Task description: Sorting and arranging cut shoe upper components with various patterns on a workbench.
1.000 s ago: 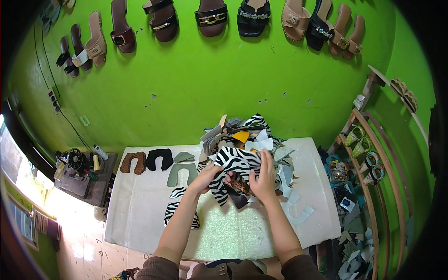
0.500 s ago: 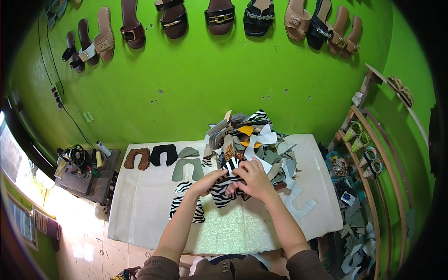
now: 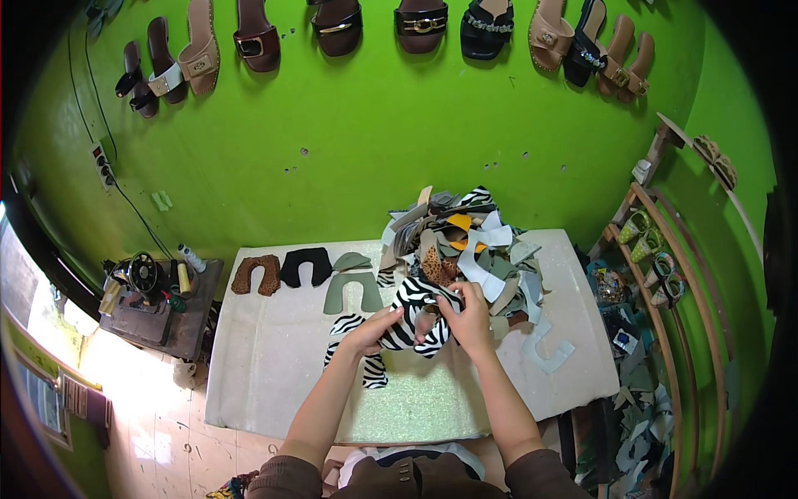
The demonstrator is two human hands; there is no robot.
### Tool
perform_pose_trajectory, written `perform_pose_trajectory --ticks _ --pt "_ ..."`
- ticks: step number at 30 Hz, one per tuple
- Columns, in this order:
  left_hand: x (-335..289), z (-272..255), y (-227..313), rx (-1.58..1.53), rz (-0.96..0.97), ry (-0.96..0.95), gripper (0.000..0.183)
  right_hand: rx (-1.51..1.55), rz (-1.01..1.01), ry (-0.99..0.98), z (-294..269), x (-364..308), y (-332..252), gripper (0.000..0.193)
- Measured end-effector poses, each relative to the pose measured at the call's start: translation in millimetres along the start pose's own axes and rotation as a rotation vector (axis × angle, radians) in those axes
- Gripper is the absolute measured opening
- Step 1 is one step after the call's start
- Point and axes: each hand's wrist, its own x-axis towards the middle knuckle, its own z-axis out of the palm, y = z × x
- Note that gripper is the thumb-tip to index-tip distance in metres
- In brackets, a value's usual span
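Observation:
A zebra-striped, curved cut piece is held up over the table between both hands, in front of the scrap pile. My left hand grips its left side, with the thumb along the edge. My right hand pinches its right side, and some fingers show through the gap in the piece. Partly under my left wrist, another zebra-striped piece lies on the table. Behind it are a grey-green U-shaped piece, a black one and a brown spotted one.
The heap of mixed scraps covers the back right of the pale table. A light grey U-shaped piece lies at the right. A sewing machine stands left, a wooden rack right. Sandals hang on the green wall.
The zebra-striped piece is lifted and opened out, its curved shape now showing. My right hand has shifted to its right edge. The whole view has moved slightly.

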Motion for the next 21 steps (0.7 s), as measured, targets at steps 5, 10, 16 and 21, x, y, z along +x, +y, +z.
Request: perform_pose_trajectory --ticks 5,10,16,21 --pt "-7.0 -8.7 -4.6 -0.068 0.008 -0.002 0.028 -0.053 0.003 -0.102 7.2 -11.3 1.3 0.030" --pt "-25.8 -15.6 3.5 -0.090 -0.020 0.010 0.025 -0.143 -0.141 -0.273 13.9 -18.6 -12.7 0.076" --pt "-45.9 -27.4 0.7 0.054 -0.064 -0.016 0.027 -0.239 -0.284 -0.293 45.3 -28.7 -13.2 0.040" --pt "-68.0 -41.2 -5.2 0.588 -0.068 0.176 0.055 -0.276 -0.349 -0.347 66.5 -37.6 -22.9 0.040"
